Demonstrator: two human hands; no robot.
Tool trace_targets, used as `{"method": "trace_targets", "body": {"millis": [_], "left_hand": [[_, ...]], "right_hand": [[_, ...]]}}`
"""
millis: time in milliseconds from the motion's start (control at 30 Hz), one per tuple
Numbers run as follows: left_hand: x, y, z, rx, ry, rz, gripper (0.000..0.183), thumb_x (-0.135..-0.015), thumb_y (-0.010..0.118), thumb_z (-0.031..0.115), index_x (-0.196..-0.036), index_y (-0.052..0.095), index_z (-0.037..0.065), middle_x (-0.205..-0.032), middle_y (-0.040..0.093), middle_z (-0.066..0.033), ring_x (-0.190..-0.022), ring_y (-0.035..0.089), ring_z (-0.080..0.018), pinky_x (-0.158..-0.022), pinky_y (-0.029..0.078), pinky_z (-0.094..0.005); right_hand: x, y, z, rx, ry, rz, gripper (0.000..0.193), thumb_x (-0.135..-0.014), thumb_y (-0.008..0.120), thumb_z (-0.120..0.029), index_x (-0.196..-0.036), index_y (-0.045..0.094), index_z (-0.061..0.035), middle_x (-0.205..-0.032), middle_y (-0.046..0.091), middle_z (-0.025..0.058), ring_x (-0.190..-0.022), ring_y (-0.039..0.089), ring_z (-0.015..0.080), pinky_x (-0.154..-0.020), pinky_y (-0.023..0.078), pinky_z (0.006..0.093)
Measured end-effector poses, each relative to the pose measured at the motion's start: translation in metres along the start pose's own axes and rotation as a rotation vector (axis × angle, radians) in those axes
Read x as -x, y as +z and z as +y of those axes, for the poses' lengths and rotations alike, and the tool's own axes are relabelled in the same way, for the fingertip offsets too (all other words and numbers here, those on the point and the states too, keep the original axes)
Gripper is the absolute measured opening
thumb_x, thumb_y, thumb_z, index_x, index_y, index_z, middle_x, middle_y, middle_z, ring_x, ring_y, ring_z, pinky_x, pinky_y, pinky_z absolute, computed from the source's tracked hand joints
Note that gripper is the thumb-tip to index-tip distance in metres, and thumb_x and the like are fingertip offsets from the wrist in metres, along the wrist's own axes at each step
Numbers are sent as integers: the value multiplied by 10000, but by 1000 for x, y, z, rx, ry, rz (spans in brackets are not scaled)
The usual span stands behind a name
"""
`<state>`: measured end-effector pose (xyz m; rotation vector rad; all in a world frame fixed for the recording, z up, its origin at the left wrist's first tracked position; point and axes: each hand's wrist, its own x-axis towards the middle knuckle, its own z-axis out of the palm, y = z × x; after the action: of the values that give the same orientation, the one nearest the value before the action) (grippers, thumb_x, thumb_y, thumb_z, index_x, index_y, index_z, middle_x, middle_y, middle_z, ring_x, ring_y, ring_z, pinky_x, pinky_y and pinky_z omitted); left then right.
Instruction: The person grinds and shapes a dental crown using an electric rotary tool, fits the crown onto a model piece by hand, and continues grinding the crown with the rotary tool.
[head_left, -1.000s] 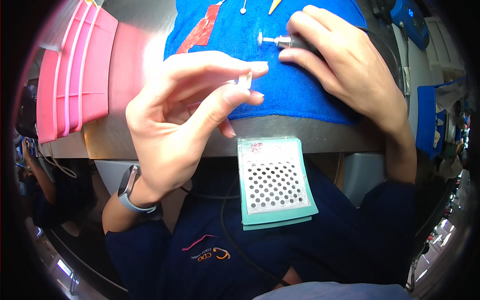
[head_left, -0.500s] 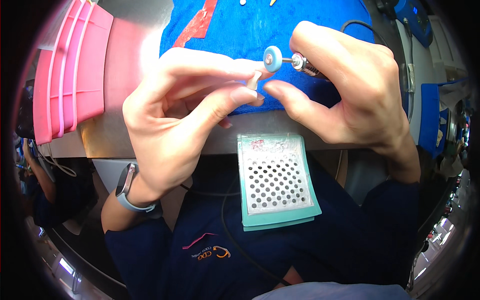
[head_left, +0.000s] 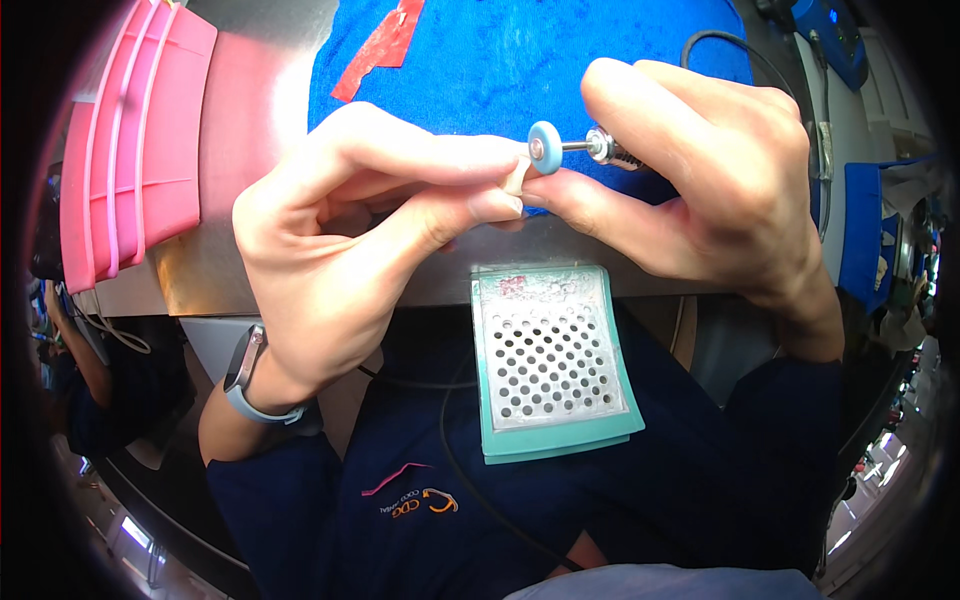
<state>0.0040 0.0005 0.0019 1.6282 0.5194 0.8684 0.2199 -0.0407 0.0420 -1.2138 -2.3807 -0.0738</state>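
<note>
My left hand point(head_left: 370, 235) pinches a small pale tooth-like piece point(head_left: 515, 178) between thumb and fingertips, just above the metal bench edge. My right hand point(head_left: 700, 190) grips a slim rotary handpiece point(head_left: 608, 148) like a pen. Its light blue polishing wheel point(head_left: 543, 147) touches the top of the small piece. The fingertips of both hands meet around the piece, and most of the handpiece is hidden inside my right fist. A grey watch sits on my left wrist.
A blue towel point(head_left: 520, 60) covers the bench, with a red strip point(head_left: 380, 45) lying on it. Pink trays point(head_left: 130, 150) stand at the left. A teal perforated tray point(head_left: 550, 360) juts out below the bench edge over my lap. A black cable point(head_left: 720, 40) runs at the upper right.
My right hand lifted the handpiece off the towel and brought it to my left hand. The wheel now rests on the small piece; both hands sit closer to the camera.
</note>
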Motion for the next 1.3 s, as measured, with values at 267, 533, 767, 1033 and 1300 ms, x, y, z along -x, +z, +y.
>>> {"method": "trace_targets", "body": {"millis": [267,533,767,1033,1300], "left_hand": [[1,1,-3,73,-10,-1,92,-874,602,-71,-941,546,-41,-983,674,-225,-824,695,-237,-730,603,-343],[1,1,-1,84,-22,2,86,-869,604,-78,-929,555,-41,-950,674,-208,-759,690,-219,-686,602,-335],[2,1,-1,106,-38,6,80,-874,586,-90,-928,556,-39,-937,671,-213,-735,685,-224,-649,599,-323],[2,2,-1,100,-26,6,91,-876,574,-99,-944,549,-43,-966,663,-237,-704,676,-214,-617,593,-299],[2,3,-2,109,-6,0,82,-886,561,-96,-952,546,-49,-950,659,-240,-678,668,-202,-603,587,-293]], "right_hand": [[-1,-2,2,-67,-13,-11,310,-632,824,-161,-768,587,-16,-574,470,52,-440,455,169,-395,335,285],[-1,-2,-3,-83,31,-53,284,-658,813,-141,-757,578,-15,-565,464,54,-436,451,173,-393,329,290],[-2,-3,-2,-94,36,-62,267,-676,801,-139,-753,576,-16,-556,457,50,-431,451,171,-391,328,291],[0,-2,-5,-89,45,-74,253,-677,795,-129,-741,578,-18,-546,461,47,-421,450,167,-386,327,291],[-1,-3,-7,-102,88,-56,273,-680,800,-144,-718,560,-19,-547,461,55,-421,452,178,-389,321,303]]}}
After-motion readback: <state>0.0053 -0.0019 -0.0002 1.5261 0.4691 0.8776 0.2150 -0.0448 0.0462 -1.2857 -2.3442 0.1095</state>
